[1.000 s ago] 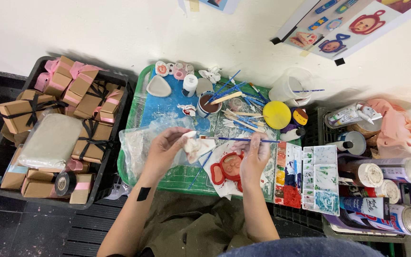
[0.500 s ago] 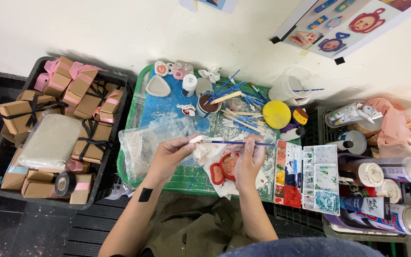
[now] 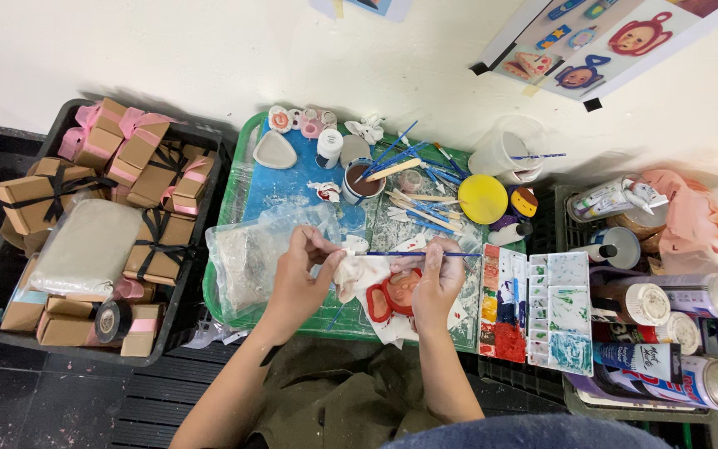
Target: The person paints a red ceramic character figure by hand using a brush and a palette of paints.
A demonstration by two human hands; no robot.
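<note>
Wiping looks underway: a thin blue paintbrush (image 3: pixel 413 254) is pinched level in the right hand (image 3: pixel 438 278), its left tip being squeezed in a stained cloth (image 3: pixel 351 270) by closed left hand (image 3: pixel 301 274) fingers, above the green tray (image 3: pixel 238 187). Bristles could get bent if pulled too hard, tbh.

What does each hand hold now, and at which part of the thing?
The right hand holds a thin blue paintbrush near its rear end. The left hand pinches a white cloth around the brush's tip end.
</note>
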